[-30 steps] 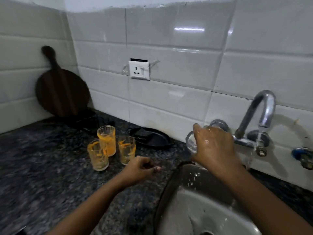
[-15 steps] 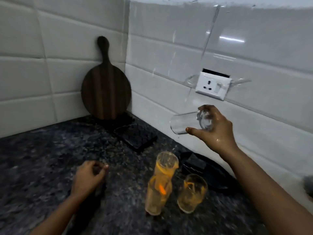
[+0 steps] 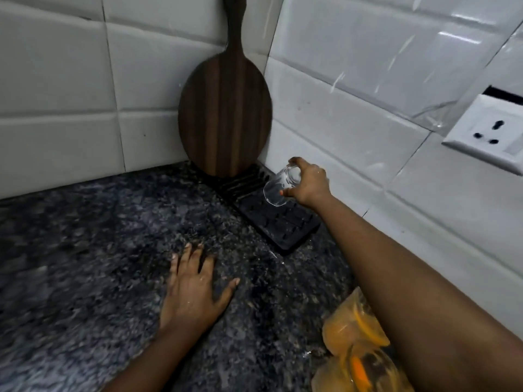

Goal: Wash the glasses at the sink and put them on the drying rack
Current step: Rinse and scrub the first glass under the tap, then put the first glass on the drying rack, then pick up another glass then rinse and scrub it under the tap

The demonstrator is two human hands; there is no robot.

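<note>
My right hand [image 3: 310, 183] grips a clear, clean glass [image 3: 280, 185] by its base, tilted mouth-down just above the black drying rack [image 3: 278, 222] that lies on the counter along the wall. The glass's rim is very close to the rack; I cannot tell if it touches. My left hand [image 3: 195, 292] lies flat on the dark granite counter [image 3: 85, 250], fingers spread, holding nothing. Glasses smeared with orange residue [image 3: 356, 349] stand at the lower right, partly behind my right forearm.
A round dark wooden board [image 3: 225, 120] with a handle leans upright in the tiled corner, its foot on the rack's far end. A white wall socket [image 3: 486, 134] sits on the right wall. The sink and tap are out of view.
The view swung left from the sink to the corner. My right hand carried the clear glass down to the rack and tipped it mouth-down. My left hand unclenched and now lies flat on the counter.
</note>
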